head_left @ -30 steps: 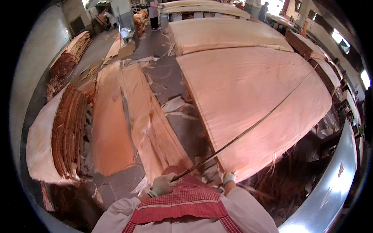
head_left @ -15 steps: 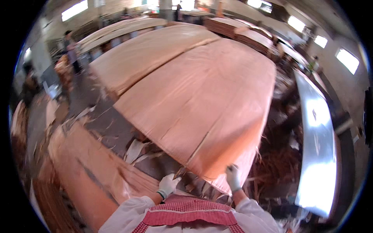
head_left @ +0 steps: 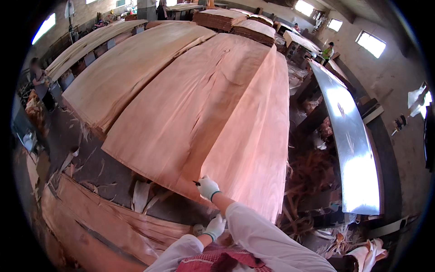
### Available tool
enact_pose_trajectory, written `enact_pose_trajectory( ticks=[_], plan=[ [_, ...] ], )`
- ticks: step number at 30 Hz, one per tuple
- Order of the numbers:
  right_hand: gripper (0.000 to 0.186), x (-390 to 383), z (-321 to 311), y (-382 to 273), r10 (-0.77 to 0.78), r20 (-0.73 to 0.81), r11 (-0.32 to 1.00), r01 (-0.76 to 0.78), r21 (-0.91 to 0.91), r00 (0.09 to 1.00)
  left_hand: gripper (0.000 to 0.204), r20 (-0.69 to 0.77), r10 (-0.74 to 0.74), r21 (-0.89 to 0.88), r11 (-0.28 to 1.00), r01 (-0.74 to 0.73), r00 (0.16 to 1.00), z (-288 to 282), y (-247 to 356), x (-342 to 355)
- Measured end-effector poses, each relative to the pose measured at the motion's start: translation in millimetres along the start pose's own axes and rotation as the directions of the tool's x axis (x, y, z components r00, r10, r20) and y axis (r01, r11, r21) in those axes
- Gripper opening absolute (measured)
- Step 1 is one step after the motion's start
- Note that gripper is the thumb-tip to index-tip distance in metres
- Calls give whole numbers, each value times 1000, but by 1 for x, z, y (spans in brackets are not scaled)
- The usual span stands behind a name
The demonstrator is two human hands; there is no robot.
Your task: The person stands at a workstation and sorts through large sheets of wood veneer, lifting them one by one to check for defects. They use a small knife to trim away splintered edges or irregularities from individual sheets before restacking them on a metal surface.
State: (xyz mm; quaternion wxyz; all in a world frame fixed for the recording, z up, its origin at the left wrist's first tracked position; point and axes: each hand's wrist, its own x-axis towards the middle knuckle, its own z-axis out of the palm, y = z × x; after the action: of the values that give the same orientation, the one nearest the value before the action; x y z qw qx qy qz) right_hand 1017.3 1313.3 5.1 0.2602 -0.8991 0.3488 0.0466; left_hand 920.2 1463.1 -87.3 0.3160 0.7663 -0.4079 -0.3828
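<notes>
Three long veneer stacks run side by side before me. The nearest stack is the biggest, and its top sheet lies straight ahead, one lengthwise fold standing up along it. One shiny panel stretches along my right. I wear two white gloves: my right hand is closed at the near end of the fold, one small dark thing poking from its fingers; my left hand is curled near my red apron.

The sheet is pinkish tan, creased and rippled. Torn scraps litter the grey floor to my left. On the right wall, three bright windows sit in a row.

My sleeve covers part of the stack's near end. I can't tell whether my left hand holds anything, or whether my right also pinches the sheet. A person at far left is blurred.
</notes>
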Motion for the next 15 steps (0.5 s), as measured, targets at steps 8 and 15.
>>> enact_pose_trajectory(
  ticks=[8, 15],
  plan=[
    [42, -46, -66, 21, 35, 32, 457, -44, 888, 999, 19, 89, -114, -585, 798, 145, 989, -104, -4, -10],
    [48, -56, -47, 70, 390, -33, 666, -257, 700, 920, 28, 35, 84, -489, 870, -56, 996, -94, 44, -12]
  ],
)
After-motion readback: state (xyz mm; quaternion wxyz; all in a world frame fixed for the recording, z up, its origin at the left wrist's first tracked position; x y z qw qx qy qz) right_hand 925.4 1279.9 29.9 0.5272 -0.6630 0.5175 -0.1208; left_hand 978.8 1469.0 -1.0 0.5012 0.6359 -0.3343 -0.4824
